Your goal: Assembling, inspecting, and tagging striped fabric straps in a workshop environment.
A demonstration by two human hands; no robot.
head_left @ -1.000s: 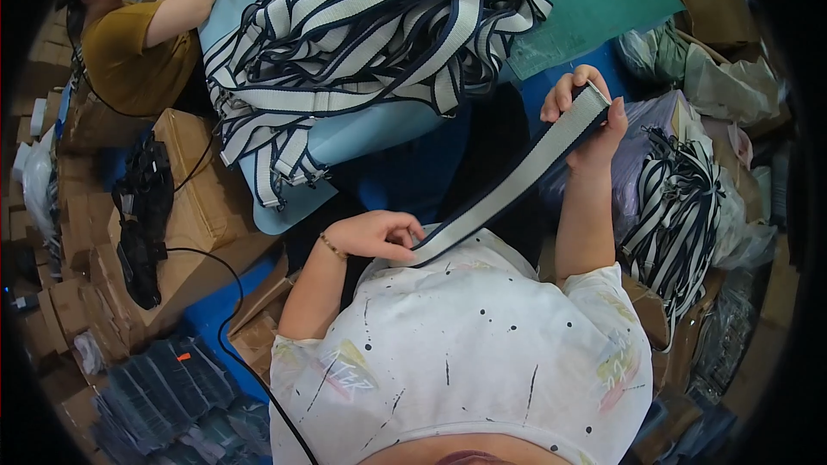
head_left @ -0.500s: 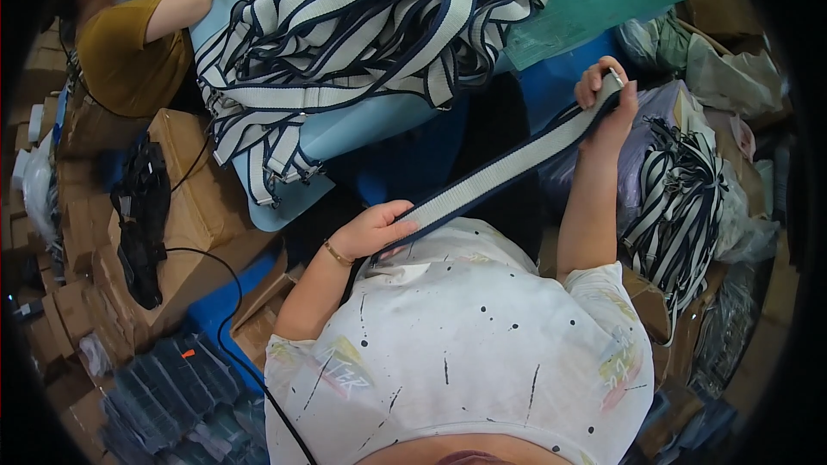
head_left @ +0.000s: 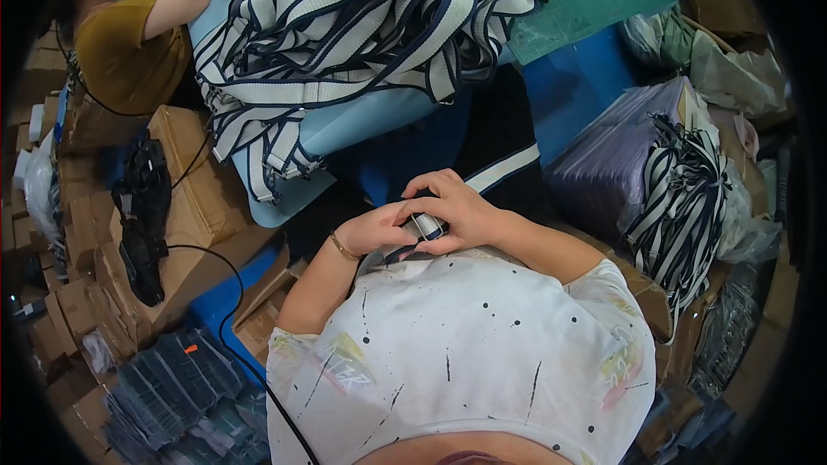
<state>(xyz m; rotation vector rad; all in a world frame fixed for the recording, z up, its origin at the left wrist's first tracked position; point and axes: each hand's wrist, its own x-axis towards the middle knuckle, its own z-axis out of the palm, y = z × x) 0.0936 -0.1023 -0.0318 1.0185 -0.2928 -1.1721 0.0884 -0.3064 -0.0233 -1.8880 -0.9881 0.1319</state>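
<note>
Close in front of my body, my left hand (head_left: pixel 377 229) and my right hand (head_left: pixel 455 213) meet around a white webbing strap with navy edges (head_left: pixel 428 225). Both hands are closed on it, and a short folded part shows between the fingers. Another length of the strap runs out behind my right hand toward the dark cloth over my lap. A dark end pokes out below the fingers. Beyond my hands, a large tangled heap of the same striped straps (head_left: pixel 370 26) with metal fittings lies on the light blue table (head_left: pixel 362 133).
At right, a bundle of striped straps (head_left: pixel 680 198) hangs beside a purple plastic-wrapped stack (head_left: pixel 603 155). A green mat (head_left: pixel 603 0) covers the table's far right. Cardboard boxes (head_left: pixel 202 181) and a black cable stand left. A co-worker in a mustard shirt (head_left: pixel 129 56) sits far left.
My right hand has come down and left from the upper right to meet my left hand. The strap, stretched between them before, is now gathered and folded in my fingers.
</note>
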